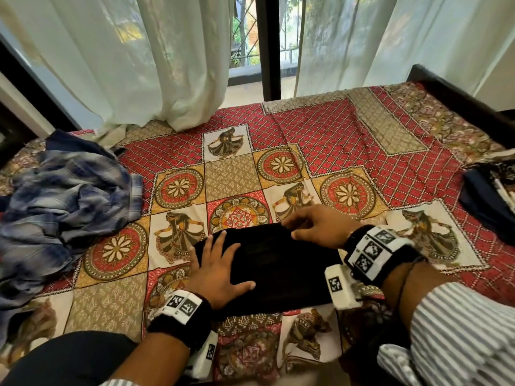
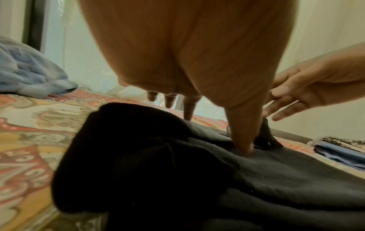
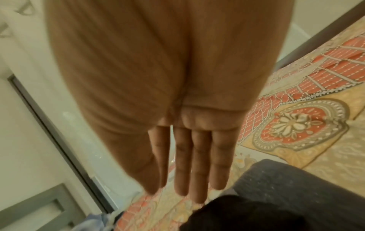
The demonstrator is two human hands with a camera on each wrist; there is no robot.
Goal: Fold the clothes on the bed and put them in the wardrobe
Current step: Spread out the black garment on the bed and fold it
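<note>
While the folded black garment [image 1: 267,263] is lying on the patterned bedspread [image 1: 348,140], the left hand [image 1: 216,270] is pressing flat on it with fingers spread, and the right hand [image 1: 315,227], fingers straight, is touching its far edge. Crumpled blue clothes [image 1: 64,196] are lying at the left.

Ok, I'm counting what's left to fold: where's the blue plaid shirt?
In the head view the blue plaid shirt lies crumpled on the bed's left side, beside the curtain, apart from the black garment.
</note>
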